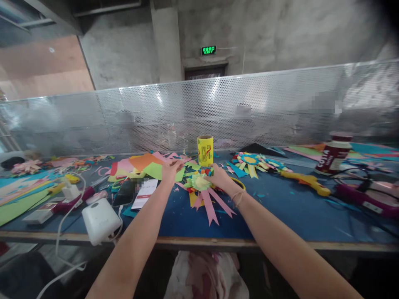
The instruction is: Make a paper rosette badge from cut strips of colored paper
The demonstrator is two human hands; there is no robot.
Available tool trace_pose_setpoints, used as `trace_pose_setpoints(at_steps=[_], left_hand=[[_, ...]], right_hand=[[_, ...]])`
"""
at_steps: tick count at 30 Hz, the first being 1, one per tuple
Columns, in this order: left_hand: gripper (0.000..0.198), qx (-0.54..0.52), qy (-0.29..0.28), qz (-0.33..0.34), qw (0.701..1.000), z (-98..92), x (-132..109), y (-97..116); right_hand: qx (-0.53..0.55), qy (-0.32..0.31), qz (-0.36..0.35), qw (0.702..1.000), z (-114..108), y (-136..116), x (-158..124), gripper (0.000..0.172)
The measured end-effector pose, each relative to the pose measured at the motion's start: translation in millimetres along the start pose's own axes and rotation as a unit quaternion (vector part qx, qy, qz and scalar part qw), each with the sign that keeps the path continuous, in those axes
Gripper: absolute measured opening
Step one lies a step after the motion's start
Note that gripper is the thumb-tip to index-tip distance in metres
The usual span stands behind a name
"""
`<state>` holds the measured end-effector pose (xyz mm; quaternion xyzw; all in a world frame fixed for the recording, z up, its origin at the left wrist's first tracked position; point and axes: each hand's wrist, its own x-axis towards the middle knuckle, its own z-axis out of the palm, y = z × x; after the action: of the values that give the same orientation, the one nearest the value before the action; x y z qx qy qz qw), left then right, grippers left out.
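Observation:
A paper rosette (199, 181) with yellow-green petals and pink ribbon tails (210, 205) is in front of me, its tails spreading toward the table's near edge. At its right side, my right hand (220, 179) is closed, fingers bent against the petals. Small red, blue and green bits (206, 170) show just behind the flower. My left hand (172, 169) is over the coloured paper, beside a light green sheet (153, 170). Its fingers are drawn together; what they pinch, if anything, is too small to make out. Behind the rosette, a yellow roll of tape (205, 150) stands upright.
Finished-looking rosettes (249, 160) and yellow-handled scissors (307, 182) are to the right, near a dark bottle (335, 153). On the left are a phone (125, 192), a white charger box (101, 220) with cables, and paper sheets (23, 195). A perforated metal screen (174, 116) borders the back.

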<state>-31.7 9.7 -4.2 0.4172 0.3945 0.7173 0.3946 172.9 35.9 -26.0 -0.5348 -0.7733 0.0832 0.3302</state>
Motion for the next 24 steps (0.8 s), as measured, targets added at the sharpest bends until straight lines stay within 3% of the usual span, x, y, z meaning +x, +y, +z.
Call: trace_pose_setpoints(at_steps=[3,6,9,11,17,24], left_hand=[[0.015,0.024,-0.036,0.013,0.999,1.9,-0.9,-1.0],[0.025,0.025,-0.135,-0.014,0.99,8.9,-8.0,0.3],[0.033,-0.014,-0.238,-0.065,0.969,17.9,-19.6,5.1],[0.037,-0.053,-0.281,-0.1,0.953,22.7,-26.8,9.8],[0.051,-0.144,-0.293,-0.183,0.927,24.9,-31.5,18.9],[0.064,-0.142,-0.314,-0.186,0.92,19.9,-28.5,19.3]], right_hand=[[-0.081,0.061,-0.055,0.993,-6.3,-0.9,-0.1,0.036],[-0.062,0.153,-0.168,0.972,-15.7,-7.7,1.3,0.025],[0.025,0.167,-0.265,0.949,-23.1,-18.0,1.2,0.022],[0.069,0.15,-0.284,0.944,-25.0,-23.5,-0.3,0.021],[0.114,0.118,-0.258,0.952,-26.6,-28.7,-6.7,0.017],[0.181,0.084,-0.275,0.941,-31.9,-23.3,-8.4,0.017]])
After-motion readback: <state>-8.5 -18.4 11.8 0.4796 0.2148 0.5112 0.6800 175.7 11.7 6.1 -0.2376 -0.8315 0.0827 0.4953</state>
